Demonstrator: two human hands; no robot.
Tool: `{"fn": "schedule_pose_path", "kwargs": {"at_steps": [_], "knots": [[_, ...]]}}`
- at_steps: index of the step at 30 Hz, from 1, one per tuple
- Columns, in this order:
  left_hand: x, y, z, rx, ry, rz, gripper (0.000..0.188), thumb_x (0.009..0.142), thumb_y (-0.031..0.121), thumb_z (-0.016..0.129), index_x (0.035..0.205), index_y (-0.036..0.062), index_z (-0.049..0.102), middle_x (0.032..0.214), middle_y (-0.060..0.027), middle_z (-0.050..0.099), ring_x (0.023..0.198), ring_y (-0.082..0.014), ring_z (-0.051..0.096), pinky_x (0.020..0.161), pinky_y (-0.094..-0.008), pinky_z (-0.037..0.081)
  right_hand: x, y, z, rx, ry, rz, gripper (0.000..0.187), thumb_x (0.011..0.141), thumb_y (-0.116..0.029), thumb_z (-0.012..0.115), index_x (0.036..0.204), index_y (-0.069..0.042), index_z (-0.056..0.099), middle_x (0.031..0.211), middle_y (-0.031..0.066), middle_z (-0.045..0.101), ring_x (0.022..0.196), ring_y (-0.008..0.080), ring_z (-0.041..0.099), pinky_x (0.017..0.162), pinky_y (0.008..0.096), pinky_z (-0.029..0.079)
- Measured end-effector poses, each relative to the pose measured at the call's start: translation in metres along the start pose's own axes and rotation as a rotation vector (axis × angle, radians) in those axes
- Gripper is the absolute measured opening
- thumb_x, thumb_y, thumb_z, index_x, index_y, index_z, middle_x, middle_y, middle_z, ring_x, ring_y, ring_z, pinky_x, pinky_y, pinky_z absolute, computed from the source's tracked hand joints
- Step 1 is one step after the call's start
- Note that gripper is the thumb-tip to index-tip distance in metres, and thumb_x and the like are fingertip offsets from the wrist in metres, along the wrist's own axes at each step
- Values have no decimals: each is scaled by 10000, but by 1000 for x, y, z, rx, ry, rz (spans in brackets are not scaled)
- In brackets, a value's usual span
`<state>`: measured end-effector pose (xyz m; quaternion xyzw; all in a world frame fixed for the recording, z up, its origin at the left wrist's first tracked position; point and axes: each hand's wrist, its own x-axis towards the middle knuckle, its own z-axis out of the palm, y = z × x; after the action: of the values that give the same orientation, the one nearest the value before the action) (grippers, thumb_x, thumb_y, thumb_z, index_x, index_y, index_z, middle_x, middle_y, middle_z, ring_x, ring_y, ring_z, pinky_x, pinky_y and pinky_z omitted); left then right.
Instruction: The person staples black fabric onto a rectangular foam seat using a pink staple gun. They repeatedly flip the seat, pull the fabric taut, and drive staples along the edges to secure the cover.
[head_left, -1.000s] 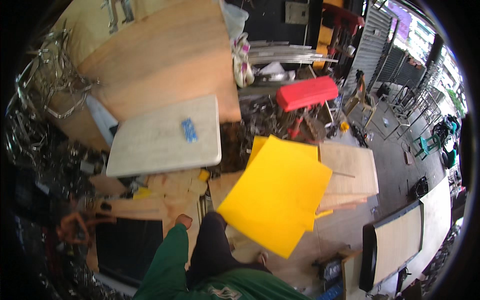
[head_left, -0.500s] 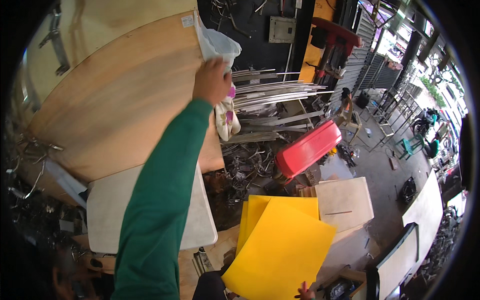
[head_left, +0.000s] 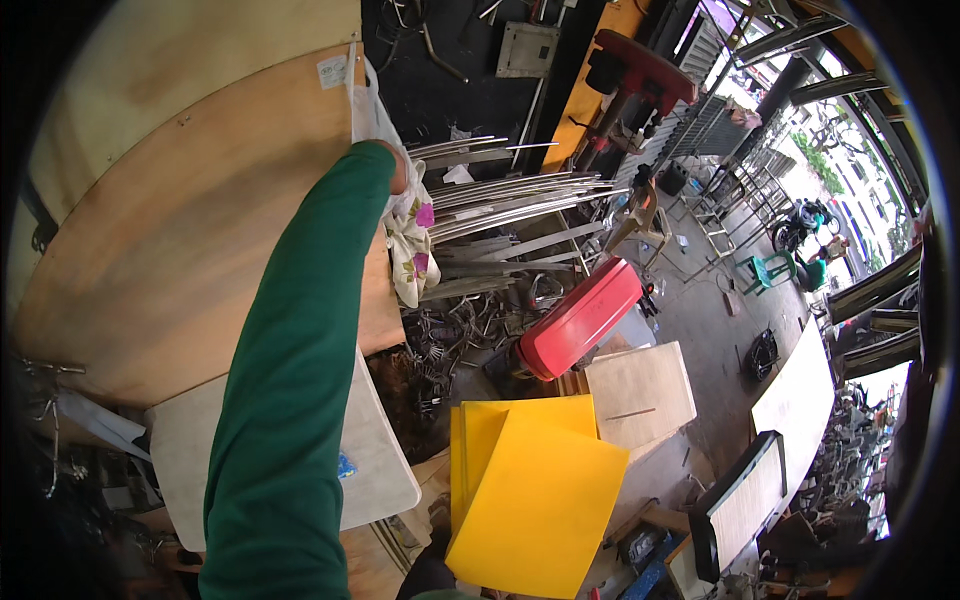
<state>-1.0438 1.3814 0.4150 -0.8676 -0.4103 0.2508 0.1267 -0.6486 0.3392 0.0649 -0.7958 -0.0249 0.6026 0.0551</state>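
Note:
My left arm in a green sleeve reaches up and away. My left hand [head_left: 399, 170] is at a white plastic bag [head_left: 368, 110] hanging by the edge of a large plywood sheet [head_left: 200, 220]. The sleeve and the bag hide its fingers, so its grip does not show. Just below the hand hangs a cream cloth with purple flowers [head_left: 411, 262]. Under my forearm lies a pale tabletop [head_left: 385, 455], with a small blue packet [head_left: 346, 466] beside the sleeve. Yellow sheets [head_left: 540, 500] are stacked near me. My right hand is out of view.
Metal tubes and strips [head_left: 520, 205] lie beyond the plywood. A red box-shaped cover [head_left: 582, 318] rests near pale boards [head_left: 640, 395]. A red machine [head_left: 640, 75] stands farther back. At the right are a black-edged board [head_left: 740, 505] and a green chair [head_left: 768, 270].
My left hand has moved in against the white bag, and its fingers have gone from sight. My right hand, holding something red, has left the lower edge. The view has shifted right.

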Motion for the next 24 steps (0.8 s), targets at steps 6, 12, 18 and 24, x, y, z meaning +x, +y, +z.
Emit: {"fn": "schedule_pose_path", "kwargs": {"at_steps": [6,12,18,24], "knots": [[2,3,-27,-293,-25,-6,393,1006,315,651,1252,53,810,1218,-166,802,1104,-292,769,1011,-451,582,-49,-42,-13,34,41,72,701,1038,-490,728,1536,-25,560,1055,162,832,668,282,752,521,455,634],[12,10,-47,-388,168,-107,426,1045,331,616,1339,49,741,1318,-179,738,1197,-304,714,1072,-452,541,-91,-56,4,137,58,129,725,1047,-408,749,1594,14,529,1065,170,837,700,291,766,559,462,664],[25,7,-52,-577,425,-284,466,1084,346,581,1427,44,673,1418,-192,675,1290,-316,660,1133,-454,501,-128,-31,11,129,112,162,788,1036,-516,750,1582,17,555,1164,115,852,733,258,790,535,431,655],[13,13,-48,-948,832,-482,510,1124,362,547,1514,39,604,1518,-204,612,1383,-327,605,1194,-455,460,-171,-13,-8,73,190,273,740,1009,-569,747,1486,-8,676,1127,64,863,758,248,799,677,427,673]]}}
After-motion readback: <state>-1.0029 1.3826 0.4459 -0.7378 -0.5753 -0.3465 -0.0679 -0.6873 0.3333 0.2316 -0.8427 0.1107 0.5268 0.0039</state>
